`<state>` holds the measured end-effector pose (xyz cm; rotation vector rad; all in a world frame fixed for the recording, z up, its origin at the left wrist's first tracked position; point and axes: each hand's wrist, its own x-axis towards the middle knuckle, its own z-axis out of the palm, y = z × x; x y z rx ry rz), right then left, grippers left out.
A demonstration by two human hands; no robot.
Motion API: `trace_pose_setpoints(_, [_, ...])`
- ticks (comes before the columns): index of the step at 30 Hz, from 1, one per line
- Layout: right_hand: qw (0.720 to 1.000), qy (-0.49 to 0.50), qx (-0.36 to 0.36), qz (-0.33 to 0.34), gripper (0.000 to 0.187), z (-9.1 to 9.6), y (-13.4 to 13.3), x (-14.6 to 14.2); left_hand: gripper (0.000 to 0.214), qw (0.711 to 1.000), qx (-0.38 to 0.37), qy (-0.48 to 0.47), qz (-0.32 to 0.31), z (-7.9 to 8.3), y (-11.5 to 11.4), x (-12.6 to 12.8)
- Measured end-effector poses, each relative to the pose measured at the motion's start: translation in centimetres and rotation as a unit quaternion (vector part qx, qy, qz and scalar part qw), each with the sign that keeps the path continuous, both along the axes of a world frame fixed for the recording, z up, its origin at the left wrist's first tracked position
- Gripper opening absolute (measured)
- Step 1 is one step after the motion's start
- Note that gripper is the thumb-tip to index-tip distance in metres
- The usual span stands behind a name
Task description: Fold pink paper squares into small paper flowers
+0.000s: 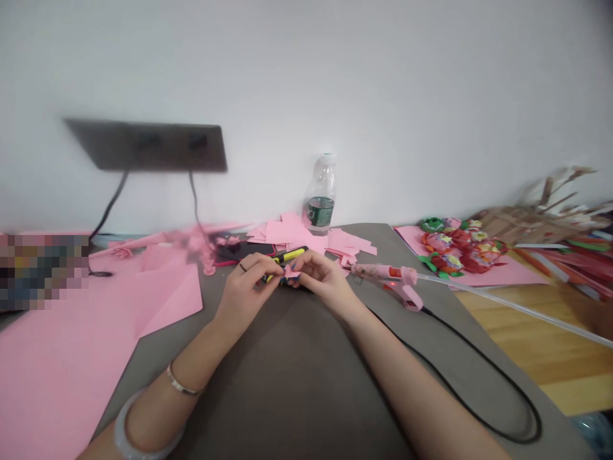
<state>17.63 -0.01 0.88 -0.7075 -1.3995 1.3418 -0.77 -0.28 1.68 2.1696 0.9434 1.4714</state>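
My left hand (246,284) and my right hand (320,278) meet in front of me, their fingertips pinching a small folded piece of pink paper (291,273) from either side. Just behind the fingers lies a yellow and black utility knife or marker (290,257); the picture does not settle which. A pink hot glue gun (390,281) rests to the right of my right hand, not touching it, with its black cord (479,383) looping across the grey mat (287,377).
Large pink paper sheets (96,326) cover the left side, and pink offcuts (306,233) lie at the back beside a phone (239,251) and plastic bottle (320,191). Colourful paper flowers (460,249) and paper strips (550,262) sit right, on a wooden floor (527,345).
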Motion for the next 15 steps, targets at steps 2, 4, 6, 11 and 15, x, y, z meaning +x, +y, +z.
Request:
trace_pose_setpoints(2, [0.999,0.002,0.024,-0.034,0.013,-0.02,0.03,0.06,0.005,0.997,-0.071,-0.043,0.000,-0.07,-0.03,0.18])
trace_pose_setpoints(4, [0.996,-0.012,0.062,-0.068,0.008,-0.03,0.04,0.14,0.006,0.978,-0.171,-0.120,-0.012,-0.19,0.03,0.31])
trace_pose_setpoints(6, [0.990,-0.041,0.105,-0.090,0.004,-0.02,0.01,0.19,0.014,0.941,-0.273,-0.194,-0.047,-0.34,0.18,0.40])
trace_pose_setpoints(11, [0.974,-0.109,0.161,-0.117,0.010,0.16,-0.26,0.14,0.033,0.871,-0.418,-0.231,-0.114,-0.66,0.35,0.67])
trace_pose_setpoints(15, [0.974,-0.110,0.162,-0.115,0.007,0.18,-0.38,-0.02,0.030,0.881,-0.410,-0.209,-0.104,-0.68,0.23,0.76])
